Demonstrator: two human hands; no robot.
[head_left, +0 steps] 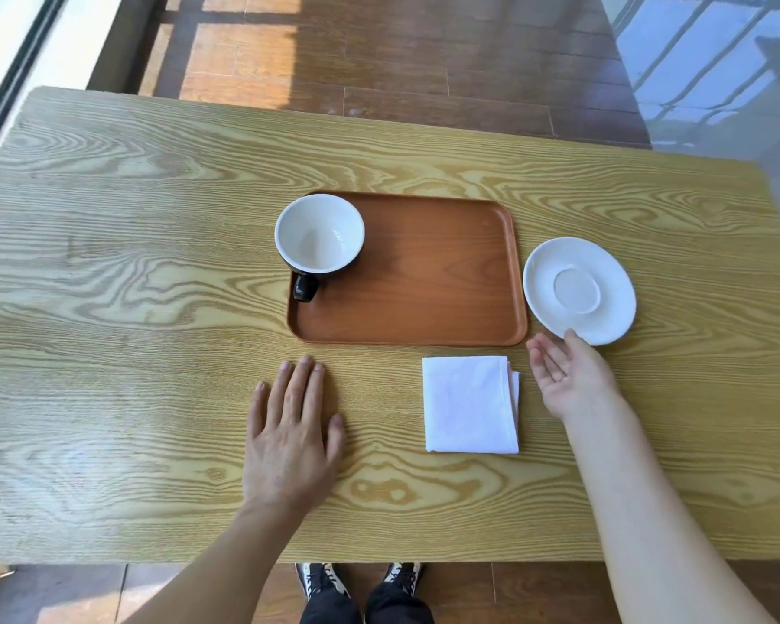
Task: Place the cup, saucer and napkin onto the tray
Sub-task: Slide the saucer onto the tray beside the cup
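Observation:
A brown rectangular tray lies in the middle of the wooden table. A cup, black outside and white inside, stands on the tray's left end with its handle toward me. The white saucer rests on the table just right of the tray. A folded white napkin lies on the table in front of the tray's right part. My right hand is palm up and open, its thumb tip touching the saucer's near rim. My left hand lies flat on the table, fingers spread, in front of the tray's left corner.
The light wood-grain table stretches wide on both sides. Its near edge is close to my body, with my shoes below it. A window frame runs along the far left, and dark wooden floor lies beyond the table's far edge.

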